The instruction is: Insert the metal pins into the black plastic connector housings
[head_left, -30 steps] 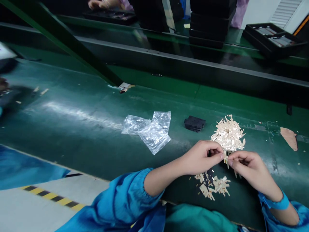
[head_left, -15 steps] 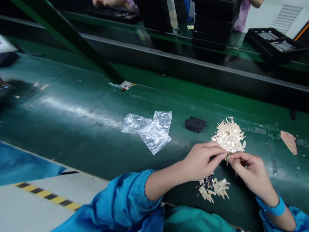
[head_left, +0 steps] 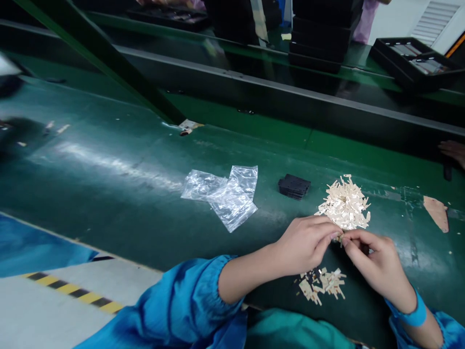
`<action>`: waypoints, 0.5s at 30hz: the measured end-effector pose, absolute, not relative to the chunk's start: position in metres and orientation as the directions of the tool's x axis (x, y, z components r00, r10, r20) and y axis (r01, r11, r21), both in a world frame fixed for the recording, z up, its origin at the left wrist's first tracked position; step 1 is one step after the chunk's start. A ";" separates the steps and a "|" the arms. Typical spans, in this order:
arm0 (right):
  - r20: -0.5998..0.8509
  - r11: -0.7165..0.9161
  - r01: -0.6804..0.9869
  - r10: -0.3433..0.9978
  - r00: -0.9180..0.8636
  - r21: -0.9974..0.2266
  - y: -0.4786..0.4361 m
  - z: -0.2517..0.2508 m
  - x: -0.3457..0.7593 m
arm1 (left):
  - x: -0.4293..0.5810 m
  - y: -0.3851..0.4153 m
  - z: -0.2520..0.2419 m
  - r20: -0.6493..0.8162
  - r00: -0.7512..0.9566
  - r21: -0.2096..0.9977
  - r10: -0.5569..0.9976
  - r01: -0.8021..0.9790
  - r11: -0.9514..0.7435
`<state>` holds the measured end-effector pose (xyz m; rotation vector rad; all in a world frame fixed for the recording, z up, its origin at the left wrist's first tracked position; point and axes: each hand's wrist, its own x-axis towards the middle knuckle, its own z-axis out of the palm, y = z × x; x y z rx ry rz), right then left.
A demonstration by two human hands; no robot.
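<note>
Another person's hand (head_left: pixel 453 151) has entered at right edge. Left hand (head_left: pixel 303 245) and right hand (head_left: pixel 381 259): fingers pinched on small piece (head_left: pixel 340 238) near pale pile (head_left: pixel 345 203).

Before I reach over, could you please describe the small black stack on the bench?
On the green workbench, find clear plastic bags and the larger pile of cream strips. Between them sits the stack of black plates, the only dark one of three.

stack (head_left: pixel 294 187) between bags (head_left: pixel 232 198) and farther heap (head_left: pixel 344 203)
</note>
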<state>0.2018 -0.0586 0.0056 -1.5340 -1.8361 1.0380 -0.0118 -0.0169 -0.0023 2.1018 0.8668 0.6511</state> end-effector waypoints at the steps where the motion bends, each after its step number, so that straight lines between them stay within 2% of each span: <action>1: -0.086 0.055 0.560 0.971 -0.222 -0.827 -0.059 0.006 0.202 | -0.012 -0.016 -0.003 0.147 0.639 0.773 0.755 0.402 -0.491; 5: -0.121 0.011 0.506 0.966 -0.226 -0.862 -0.061 0.012 0.204 | -0.011 -0.009 -0.007 0.031 0.541 0.644 0.840 0.632 -0.430; 7: -0.139 -0.014 0.485 0.965 -0.223 -0.874 -0.060 0.015 0.206 | -0.010 -0.005 -0.007 -0.002 0.492 0.646 0.871 0.665 -0.374; 9: -0.164 -0.029 0.478 0.956 -0.243 -0.878 -0.059 0.017 0.207 | -0.009 -0.004 -0.005 -0.030 0.501 0.749 0.865 0.584 -0.312; 12: -0.188 -0.016 0.492 0.934 -0.303 -0.870 -0.056 0.017 0.207 | -0.007 -0.003 0.001 -0.102 0.575 0.922 0.812 0.361 -0.140; 15: -0.191 0.011 0.516 0.922 -0.337 -0.857 -0.055 0.016 0.207 | -0.007 -0.003 0.005 -0.175 0.639 0.972 0.749 0.232 0.029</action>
